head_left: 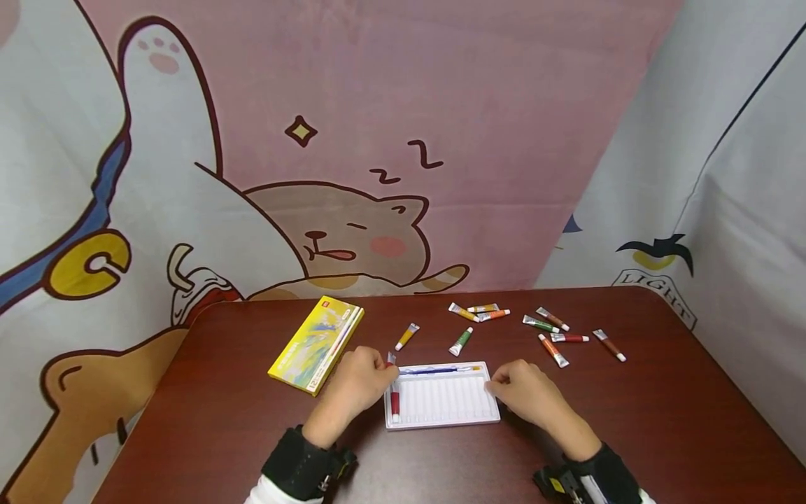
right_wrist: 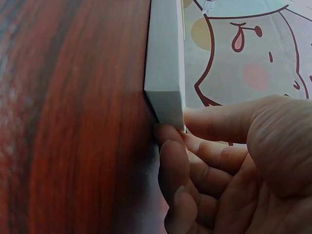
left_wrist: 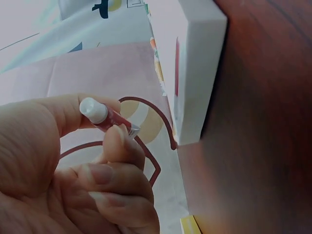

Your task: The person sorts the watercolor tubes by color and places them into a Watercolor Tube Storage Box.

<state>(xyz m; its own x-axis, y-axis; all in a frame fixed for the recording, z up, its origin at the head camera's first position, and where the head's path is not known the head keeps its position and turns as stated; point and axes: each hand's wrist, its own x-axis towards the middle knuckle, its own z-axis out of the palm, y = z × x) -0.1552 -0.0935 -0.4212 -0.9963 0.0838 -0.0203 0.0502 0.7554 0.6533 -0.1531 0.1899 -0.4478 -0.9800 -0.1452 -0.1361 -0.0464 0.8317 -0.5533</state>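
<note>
My left hand [head_left: 362, 381] pinches a small red paint tube [left_wrist: 114, 118] with a white cap between thumb and fingers, over the left end of a white plastic tray [head_left: 443, 425]. In the left wrist view its silver crimped end points away from the palm. Inside the tray, a second red tube [head_left: 394, 402] lies in the leftmost slot, and a blue paintbrush [head_left: 434, 371] lies along the far side. My right hand [head_left: 529, 393] grips the tray's right edge, thumb on top and fingers at the side wall [right_wrist: 168, 109].
A yellow paint box [head_left: 317, 343] lies left of the tray. Beyond the tray are a yellow tube [head_left: 407, 337], a green tube [head_left: 462, 341] and several others, among them an orange tube [head_left: 553, 351] and a brown tube [head_left: 609, 346] to the right. A printed cloth [head_left: 478, 140] hangs behind the table.
</note>
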